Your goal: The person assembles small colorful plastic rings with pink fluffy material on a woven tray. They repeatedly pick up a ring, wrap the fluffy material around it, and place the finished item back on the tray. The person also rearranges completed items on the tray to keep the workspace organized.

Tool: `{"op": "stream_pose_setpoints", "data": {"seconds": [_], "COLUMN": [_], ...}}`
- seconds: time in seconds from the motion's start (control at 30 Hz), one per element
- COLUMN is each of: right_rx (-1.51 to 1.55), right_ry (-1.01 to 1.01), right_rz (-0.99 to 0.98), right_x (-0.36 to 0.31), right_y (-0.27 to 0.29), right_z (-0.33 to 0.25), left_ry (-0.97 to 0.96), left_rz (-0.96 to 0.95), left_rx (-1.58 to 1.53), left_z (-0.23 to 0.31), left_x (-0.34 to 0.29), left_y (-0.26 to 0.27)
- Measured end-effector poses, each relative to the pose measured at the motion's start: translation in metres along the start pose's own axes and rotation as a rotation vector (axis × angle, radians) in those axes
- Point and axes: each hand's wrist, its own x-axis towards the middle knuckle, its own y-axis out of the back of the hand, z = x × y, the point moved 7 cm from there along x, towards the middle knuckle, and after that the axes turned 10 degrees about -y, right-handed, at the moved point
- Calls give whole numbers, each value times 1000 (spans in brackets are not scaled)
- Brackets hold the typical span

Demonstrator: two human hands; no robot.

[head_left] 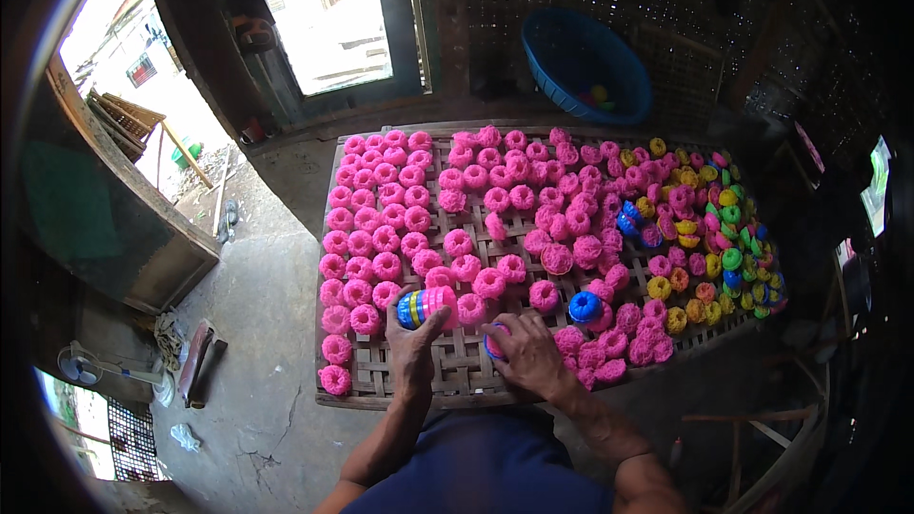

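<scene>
My left hand [413, 346] is wrapped round a stack of small fluted plastic cups [425, 306], banded blue, yellow and pink and tilted on its side. To its right, my right hand [529, 352] closes its fingers over a blue-rimmed pink piece [494, 341] just above the woven bamboo rack [459, 362]. That piece is largely hidden by the fingers. Pink ring-shaped stringy nests [489, 283] lie around both hands. Right of my right hand, a blue cup [585, 306] sits among the nests.
Neat rows of pink nests [363, 216] fill the rack's left side. Yellow, green and blue cups [731, 257] crowd its right end, with more blue cups [630, 220] nearer the middle. Behind the rack leans a large blue tub [586, 67]. A white fan [143, 376] stands on the floor at left.
</scene>
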Motion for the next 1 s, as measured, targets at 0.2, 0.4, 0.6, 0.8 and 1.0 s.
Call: {"op": "stream_pose_setpoints", "data": {"seconds": [0.2, 0.4, 0.6, 0.8, 1.0], "right_rx": [997, 1285, 392, 585, 1494], "right_ry": [-278, -213, 87, -56, -391], "right_rz": [288, 262, 419, 369, 272], "right_x": [20, 25, 11, 7, 31], "right_y": [14, 3, 18, 14, -22], "right_z": [39, 18, -23, -9, 29], "left_ry": [116, 181, 202, 56, -181], "left_rz": [-84, -110, -124, -184, 54], "left_rx": [49, -69, -398, 77, 35], "left_z": [-17, -33, -39, -7, 22], "left_x": [-15, -18, -14, -19, -8], "left_y": [-12, -17, -25, -21, -9]}}
